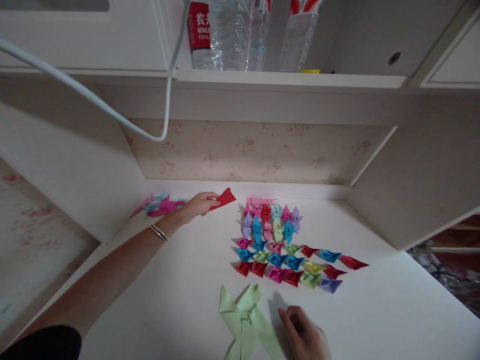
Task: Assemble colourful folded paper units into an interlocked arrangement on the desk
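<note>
My left hand (206,204) reaches far across the white tabletop, its fingers closed around a piece of folded red paper (225,198). At the front, my right hand (304,332) hovers or rests with its fingers curled in, and nothing shows in them. Just left of it lies a large light-green folded paper figure (245,320) with several pointed arms. To the right of my left hand, small origami figures (277,260) in red, blue, pink, green, yellow and purple stand in close rows. A flat pink paper strip (260,201) lies behind the back row.
Pink and blue folded paper pieces (163,204) are heaped in the back left corner. Above hangs a shelf (288,79) with plastic bottles (230,35). A white cable (123,120) loops down at upper left. Side panels (408,165) flank the white tabletop (168,280).
</note>
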Demonstrator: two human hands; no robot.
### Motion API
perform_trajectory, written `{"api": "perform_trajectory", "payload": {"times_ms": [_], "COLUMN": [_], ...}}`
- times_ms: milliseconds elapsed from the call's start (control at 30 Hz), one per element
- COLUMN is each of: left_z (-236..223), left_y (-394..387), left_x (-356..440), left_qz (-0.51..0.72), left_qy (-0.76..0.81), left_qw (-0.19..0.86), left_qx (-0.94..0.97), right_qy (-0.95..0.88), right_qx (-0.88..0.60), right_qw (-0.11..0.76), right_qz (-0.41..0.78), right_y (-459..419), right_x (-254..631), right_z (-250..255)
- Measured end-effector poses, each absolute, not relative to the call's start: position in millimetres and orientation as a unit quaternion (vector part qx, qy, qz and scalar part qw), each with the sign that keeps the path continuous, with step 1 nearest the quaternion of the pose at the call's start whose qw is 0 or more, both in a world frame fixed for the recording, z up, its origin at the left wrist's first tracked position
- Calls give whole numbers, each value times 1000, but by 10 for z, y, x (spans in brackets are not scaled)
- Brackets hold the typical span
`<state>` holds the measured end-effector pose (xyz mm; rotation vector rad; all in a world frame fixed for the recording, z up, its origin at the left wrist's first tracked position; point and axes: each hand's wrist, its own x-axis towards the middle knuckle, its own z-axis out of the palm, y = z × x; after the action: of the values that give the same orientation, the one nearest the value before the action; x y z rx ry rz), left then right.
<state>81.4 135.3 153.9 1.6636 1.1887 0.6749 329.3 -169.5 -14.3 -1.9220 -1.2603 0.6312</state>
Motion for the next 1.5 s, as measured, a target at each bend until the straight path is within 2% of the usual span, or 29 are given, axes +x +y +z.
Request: {"api": "perform_trajectory", "payload": {"times_ms": [233,333,533,733,1067,1267,1400,1500], "left_z": [1389,1318,1240,1158,1173,1340,1419,1393], "left_y": [1317,1333,1347,1331,1347,1567,1743,1822], "left_x": [691,660,711,754,857,988,1130,1240], "left_qz": [317,303,296,249,202,139,156,163], "left_qy": [407,395,447,456,446,417,394,372], "left_qw": [623,645,542,520,432,471,497,478], "left_qx": [588,580,647,678,758,765,757,778], "right_qy": [-469,-469,-482,-499,-479,-483,-493,-484], "right_qx": [-755,-757,-755,-756,-764,-761,-759,-768], "right_qw": [391,391,384,351,373,377,366,372], "right_qz": [238,235,223,235,218,213,217,194], "right_y": [-1693,-1690,-1681,-1678,-1681,-1675,-1671,-1663], "right_x": [3250,3233,3228,3254,3233,3248,3253,3234], "right_z": [-142,-125,-65,-42,-157,-161,-141,-148]}}
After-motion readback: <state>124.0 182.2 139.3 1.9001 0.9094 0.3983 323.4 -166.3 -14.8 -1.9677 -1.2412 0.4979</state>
